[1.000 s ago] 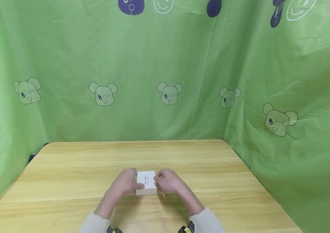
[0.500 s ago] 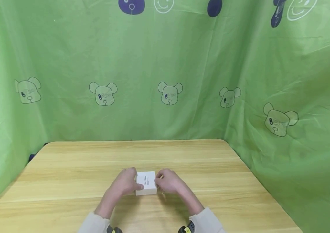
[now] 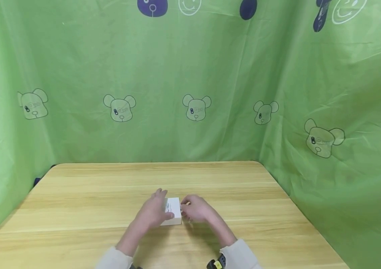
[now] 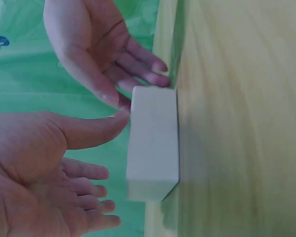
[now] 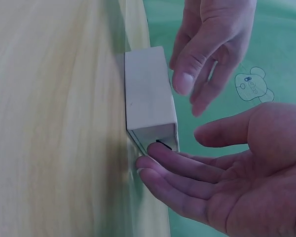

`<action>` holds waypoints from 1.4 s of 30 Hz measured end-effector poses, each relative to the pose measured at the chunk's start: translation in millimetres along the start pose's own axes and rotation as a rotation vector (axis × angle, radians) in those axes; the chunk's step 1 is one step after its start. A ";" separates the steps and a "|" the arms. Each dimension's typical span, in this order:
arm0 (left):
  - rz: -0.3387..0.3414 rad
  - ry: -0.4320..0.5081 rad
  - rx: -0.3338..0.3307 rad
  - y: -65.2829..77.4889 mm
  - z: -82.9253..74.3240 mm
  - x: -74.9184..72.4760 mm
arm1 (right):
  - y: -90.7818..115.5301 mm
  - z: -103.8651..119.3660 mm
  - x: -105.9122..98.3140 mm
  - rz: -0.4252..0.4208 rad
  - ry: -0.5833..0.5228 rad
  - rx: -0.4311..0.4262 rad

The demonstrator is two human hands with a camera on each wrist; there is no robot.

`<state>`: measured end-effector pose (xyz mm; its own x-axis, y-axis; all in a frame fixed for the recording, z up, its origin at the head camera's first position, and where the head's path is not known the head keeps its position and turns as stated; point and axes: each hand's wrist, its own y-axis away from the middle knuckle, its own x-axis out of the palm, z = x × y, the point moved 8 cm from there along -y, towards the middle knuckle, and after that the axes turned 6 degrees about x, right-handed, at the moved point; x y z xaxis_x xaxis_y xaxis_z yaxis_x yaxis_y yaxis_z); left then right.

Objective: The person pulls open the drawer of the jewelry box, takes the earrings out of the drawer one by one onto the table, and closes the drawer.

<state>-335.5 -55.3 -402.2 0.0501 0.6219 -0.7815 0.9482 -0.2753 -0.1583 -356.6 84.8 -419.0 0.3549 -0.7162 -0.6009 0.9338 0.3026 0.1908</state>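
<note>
A small white box (image 3: 174, 207) with dark lettering on its top lies on the table. Over its left part reaches my left hand (image 3: 152, 212), fingers spread and straight. In the left wrist view that hand's thumb (image 4: 96, 131) points at the upper edge of the box; whether it touches is unclear. At the box's right end is my right hand (image 3: 197, 208). In the right wrist view its loosely bent fingers (image 5: 187, 170) lie against that end, beside a short black tab (image 5: 164, 144), with the thumb apart from them.
The light wood table (image 3: 93, 201) extends around the box on every side. Green curtains (image 3: 156, 67) printed with bear heads hang behind it and along both sides.
My left hand has let go of the box's left side and moved right over its top, fingers straightening. The right fingers have drawn slightly away from the top edge. The box stays put.
</note>
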 end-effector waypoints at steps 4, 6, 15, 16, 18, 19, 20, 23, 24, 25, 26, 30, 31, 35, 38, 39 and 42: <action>0.017 0.005 0.025 0.6 -2.8 5.9 | -1.5 -1.2 -0.1 -0.007 0.019 -0.005; 0.025 0.009 0.032 1.3 -3.0 7.5 | -2.1 -1.9 -0.1 -0.009 0.023 -0.006; 0.040 0.024 0.050 3.6 -5.2 11.5 | -4.4 -6.1 0.8 -0.022 0.013 -0.005; 0.041 0.023 0.048 3.9 -5.5 11.7 | -4.6 -6.3 1.0 -0.023 0.014 -0.007; 0.043 0.023 0.048 4.4 -6.1 12.0 | -4.7 -6.3 1.3 -0.023 0.012 -0.011; 0.045 0.021 0.049 4.6 -6.5 12.2 | -4.7 -6.3 1.6 -0.021 0.009 -0.012; 0.049 0.021 0.050 4.9 -6.8 12.6 | -4.7 -6.3 2.1 -0.016 0.001 -0.013; 0.056 0.022 0.061 5.6 -8.5 12.8 | -4.5 -5.7 3.1 -0.001 -0.017 -0.017; 0.055 0.020 0.066 5.6 -8.9 12.9 | -4.4 -5.5 3.4 0.003 -0.024 -0.017; 0.055 0.018 0.068 5.5 -9.1 12.9 | -4.8 -5.6 3.6 0.006 -0.026 -0.020; 0.055 0.017 0.073 5.3 -9.5 12.9 | -5.0 -5.7 3.8 0.008 -0.029 -0.022; 0.057 0.008 0.081 4.8 -10.1 13.5 | -6.0 -7.1 3.5 0.004 -0.028 -0.025; 0.060 0.006 0.081 4.8 -10.1 13.7 | -6.4 -7.7 3.6 0.000 -0.028 -0.025; 0.073 0.000 0.077 5.3 -9.7 14.3 | -7.7 -9.3 3.9 -0.033 -0.042 -0.027; 0.086 0.001 0.069 4.9 -8.8 15.1 | -8.6 -10.5 4.1 -0.061 -0.060 -0.031; 0.090 -0.002 0.069 4.5 -8.5 15.5 | -8.7 -10.9 4.0 -0.069 -0.065 -0.029; 0.098 -0.008 0.075 4.3 -6.2 15.7 | -10.0 -11.1 5.1 -0.082 -0.066 -0.021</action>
<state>-328.8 -42.2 -411.5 0.1381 0.5834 -0.8004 0.9128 -0.3885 -0.1256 -364.6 85.1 -432.6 0.2803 -0.7784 -0.5617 0.9589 0.2540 0.1265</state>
